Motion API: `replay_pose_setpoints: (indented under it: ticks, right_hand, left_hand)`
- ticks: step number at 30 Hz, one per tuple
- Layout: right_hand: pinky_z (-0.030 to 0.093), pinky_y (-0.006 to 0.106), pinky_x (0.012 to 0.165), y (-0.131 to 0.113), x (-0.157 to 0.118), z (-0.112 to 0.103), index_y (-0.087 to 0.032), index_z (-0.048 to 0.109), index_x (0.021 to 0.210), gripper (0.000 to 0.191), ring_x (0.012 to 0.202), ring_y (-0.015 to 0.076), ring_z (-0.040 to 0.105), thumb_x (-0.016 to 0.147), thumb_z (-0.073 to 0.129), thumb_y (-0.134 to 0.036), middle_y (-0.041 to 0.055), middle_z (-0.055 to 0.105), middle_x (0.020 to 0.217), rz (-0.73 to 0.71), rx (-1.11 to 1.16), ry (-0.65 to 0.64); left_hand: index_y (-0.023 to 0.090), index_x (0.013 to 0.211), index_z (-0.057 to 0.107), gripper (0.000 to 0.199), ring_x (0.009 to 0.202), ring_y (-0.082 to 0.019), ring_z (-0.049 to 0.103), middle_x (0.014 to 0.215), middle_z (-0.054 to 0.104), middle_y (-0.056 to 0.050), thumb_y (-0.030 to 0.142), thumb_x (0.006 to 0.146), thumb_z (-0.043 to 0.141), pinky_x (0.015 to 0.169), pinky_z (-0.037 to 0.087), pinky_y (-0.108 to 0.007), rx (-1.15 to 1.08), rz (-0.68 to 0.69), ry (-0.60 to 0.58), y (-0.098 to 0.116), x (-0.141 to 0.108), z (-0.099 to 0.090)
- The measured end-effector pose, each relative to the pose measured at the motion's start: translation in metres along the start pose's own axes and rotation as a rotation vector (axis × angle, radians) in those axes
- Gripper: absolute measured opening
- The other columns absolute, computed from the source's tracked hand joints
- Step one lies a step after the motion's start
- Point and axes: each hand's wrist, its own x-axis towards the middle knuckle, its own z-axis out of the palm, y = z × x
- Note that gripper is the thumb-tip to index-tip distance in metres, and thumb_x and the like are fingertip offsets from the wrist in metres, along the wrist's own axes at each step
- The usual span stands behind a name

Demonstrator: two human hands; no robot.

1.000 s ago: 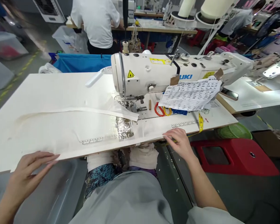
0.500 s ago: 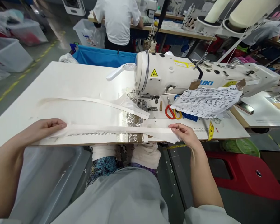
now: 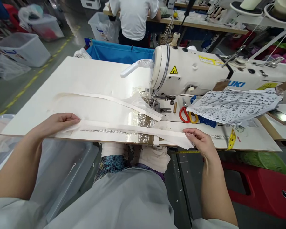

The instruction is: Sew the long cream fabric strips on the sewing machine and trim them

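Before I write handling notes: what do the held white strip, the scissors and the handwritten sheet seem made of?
The white strip: probably thin, matte cloth, as it bends softly; the weave is too small to tell.
The scissors: likely smooth plastic handles, evenly red and yellow, with grey, metal-looking blades.
The handwritten sheet: almost surely matte paper, given its dark writing and wavy edges.

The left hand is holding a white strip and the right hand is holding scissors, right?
Not quite: the right hand isn't holding scissors. The head view shows it holding the same white strip, farther along, while the scissors lie near the sewing machine, apart from both hands. The left hand does hold the white strip.
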Motion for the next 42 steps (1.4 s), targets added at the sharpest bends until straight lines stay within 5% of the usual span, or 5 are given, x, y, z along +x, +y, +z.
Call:
replay_pose_setpoints:
  ticks: [12,28,34,38,42]
  right_hand:
    - [0.051,0.034,0.07,-0.027,-0.012,0.022,-0.025,0.069,0.105,0.033,0.114,0.0299,0.056,0.093,0.054,-0.051,0.0086,0.067,0.116,-0.429,-0.466,0.054]
    - [0.041,0.041,0.081,-0.048,0.012,0.086,-0.023,0.063,0.095,0.041,0.095,0.0284,0.06,0.098,0.037,-0.055,0.0075,0.066,0.095,-0.679,-0.726,-0.17]
    - [0.041,0.033,0.053,-0.055,0.02,0.078,-0.026,0.059,0.079,0.045,0.06,0.0225,0.06,0.089,0.046,-0.068,0.0043,0.066,0.075,-0.436,-0.576,-0.298]
    - [0.047,0.032,0.044,-0.068,0.018,0.074,-0.028,0.06,0.113,0.055,0.057,0.0246,0.062,0.08,0.059,-0.071,0.0042,0.068,0.072,-0.166,-0.262,-0.464]
    - [0.048,0.029,0.042,-0.092,0.009,0.075,-0.028,0.063,0.125,0.056,0.056,0.0225,0.062,0.083,0.061,-0.065,0.0076,0.072,0.081,-0.274,-0.251,-0.524]
  left_hand:
    - [0.024,0.108,0.064,0.061,0.084,-0.023,0.058,0.09,0.066,-0.002,0.073,0.077,0.048,0.07,0.038,-0.027,0.35,0.046,0.124,0.026,-0.021,0.011]
    - [0.018,0.089,0.066,0.041,0.084,-0.022,0.057,0.084,0.067,-0.007,0.053,0.089,0.044,0.081,0.034,-0.032,0.42,0.463,0.126,0.034,-0.002,0.03]
    - [0.015,0.076,0.058,0.042,0.064,-0.013,0.045,0.07,0.053,-0.001,0.055,0.088,0.049,0.06,0.03,-0.025,0.078,0.435,-0.072,0.039,-0.014,0.025]
    - [0.014,0.081,0.059,0.036,0.061,-0.01,0.04,0.068,0.049,0.001,0.049,0.088,0.054,0.057,0.029,-0.023,-0.194,0.466,-0.207,0.048,-0.022,0.028]
    - [0.014,0.097,0.06,0.029,0.068,-0.012,0.047,0.079,0.056,-0.002,0.041,0.087,0.056,0.06,0.035,-0.023,-0.394,0.513,-0.276,0.055,-0.025,0.034]
